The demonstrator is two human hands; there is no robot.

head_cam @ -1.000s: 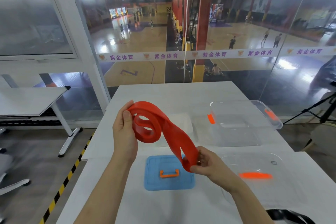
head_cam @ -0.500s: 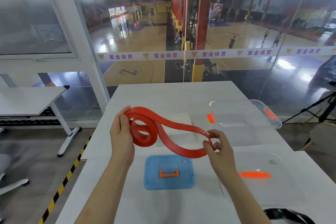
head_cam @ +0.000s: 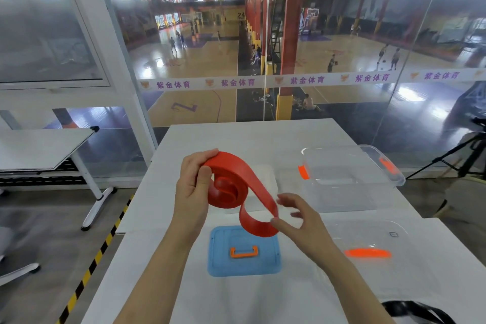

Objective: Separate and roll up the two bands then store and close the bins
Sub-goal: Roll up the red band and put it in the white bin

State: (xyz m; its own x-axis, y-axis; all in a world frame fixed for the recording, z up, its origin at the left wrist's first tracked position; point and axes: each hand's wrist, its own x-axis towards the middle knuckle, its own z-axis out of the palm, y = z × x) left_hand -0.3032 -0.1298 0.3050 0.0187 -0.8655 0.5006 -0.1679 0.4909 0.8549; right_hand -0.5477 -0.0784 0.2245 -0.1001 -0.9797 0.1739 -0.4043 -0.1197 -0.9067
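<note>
A red band [head_cam: 236, 181] is partly coiled in the air above the white table [head_cam: 247, 134]. My left hand [head_cam: 193, 187] pinches the coil between thumb and fingers. My right hand [head_cam: 297, 221] holds the loose tail of the band at its lower loop, fingers spread. A black band [head_cam: 418, 312] lies at the table's near right edge. A clear bin [head_cam: 349, 176] with orange latches stands open at the right. A blue lid [head_cam: 243, 251] with an orange handle lies flat below the hands. A clear lid [head_cam: 373, 247] with an orange handle lies at the right.
A white bin [head_cam: 263, 189] sits behind the red band, mostly hidden. A glass wall rises past the table's far edge. Another white table [head_cam: 39, 150] stands to the left, with yellow-black floor tape [head_cam: 97, 258] between. A tripod [head_cam: 460, 160] stands at the right.
The coil in my left hand has grown tighter and the loose tail shorter. My right hand has come in toward the left hand, feeding the band around.
</note>
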